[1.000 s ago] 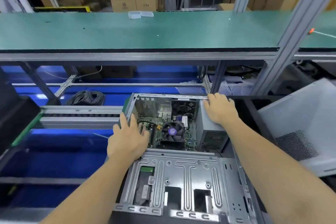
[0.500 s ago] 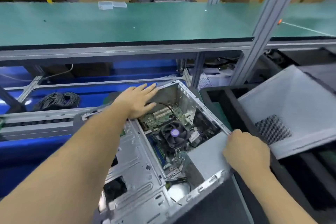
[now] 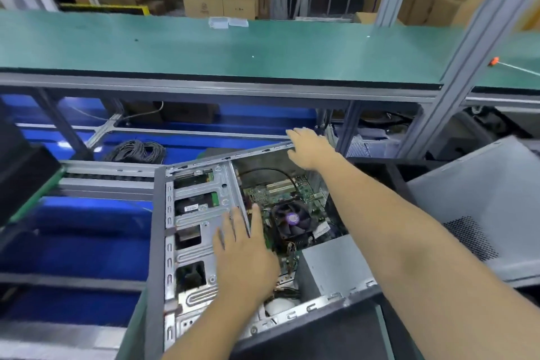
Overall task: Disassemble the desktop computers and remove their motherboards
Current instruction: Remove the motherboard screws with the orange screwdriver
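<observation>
An open desktop computer case point(image 3: 160, 242) lies on its side in front of me, turned at an angle. Inside it I see the green motherboard point(image 3: 274, 193), a black CPU fan point(image 3: 292, 219) with a purple hub, and the grey power supply point(image 3: 330, 263). My left hand point(image 3: 245, 248) lies flat with straight fingers on the metal drive cage point(image 3: 198, 219), its fingertips at the cage's edge beside the board. My right hand point(image 3: 309, 149) reaches across the case and rests on its far rim near the back corner. My right forearm hides part of the board.
A detached grey side panel point(image 3: 482, 199) leans in a black tray at the right. A coil of black cable point(image 3: 137, 150) lies beyond the case on the blue lower level. The green shelf point(image 3: 204, 50) runs overhead, with an aluminium post point(image 3: 455, 67) at the right.
The case has been swung round on the bench. My left hand came back from the far corner to the drive cage. My right hand went from the near right edge to the far rim.
</observation>
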Demonstrator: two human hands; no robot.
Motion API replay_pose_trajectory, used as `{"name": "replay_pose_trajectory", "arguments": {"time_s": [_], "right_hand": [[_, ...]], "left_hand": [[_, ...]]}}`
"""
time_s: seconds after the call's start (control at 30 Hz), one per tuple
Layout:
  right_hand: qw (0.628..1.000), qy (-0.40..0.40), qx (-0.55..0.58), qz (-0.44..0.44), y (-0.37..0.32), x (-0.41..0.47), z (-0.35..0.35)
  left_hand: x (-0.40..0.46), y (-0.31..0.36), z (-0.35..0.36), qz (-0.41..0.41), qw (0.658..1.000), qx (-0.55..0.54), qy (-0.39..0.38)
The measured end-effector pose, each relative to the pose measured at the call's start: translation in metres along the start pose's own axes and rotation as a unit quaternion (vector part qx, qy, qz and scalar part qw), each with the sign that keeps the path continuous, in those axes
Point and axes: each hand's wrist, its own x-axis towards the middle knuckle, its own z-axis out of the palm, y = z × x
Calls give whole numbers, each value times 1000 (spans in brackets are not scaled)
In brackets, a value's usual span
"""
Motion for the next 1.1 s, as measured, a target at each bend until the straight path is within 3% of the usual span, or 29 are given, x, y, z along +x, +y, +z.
{"name": "replay_pose_trajectory", "arguments": {"time_s": [0.23, 0.37, 0.57, 0.73, 0.83, 0.97, 1.03, 1.1], "right_hand": [[1000, 9, -24, 5, 0, 14, 7], [998, -17, -25, 49, 4, 11, 4], [985, -15, -44, 164, 47, -28, 11], [966, 17, -46, 253, 76, -88, 16], [958, 52, -54, 278, 70, -134, 21], [955, 66, -57, 283, 27, -188, 32], [957, 43, -30, 286, 3, -205, 38], [957, 12, 42, 287, -3, -210, 39]], "left_hand": [[11, -7, 3, 3, 999, -15, -28], [19, -11, -1, 39, 998, -15, -49], [53, -22, -20, 149, 982, 28, -108], [104, -31, -33, 260, 945, 85, -180], [136, -43, -41, 339, 916, 147, -154], [175, -61, -59, 406, 850, 327, -72], [180, -62, -64, 400, 854, 327, -61], [170, -50, -63, 400, 884, 238, -45]]}}
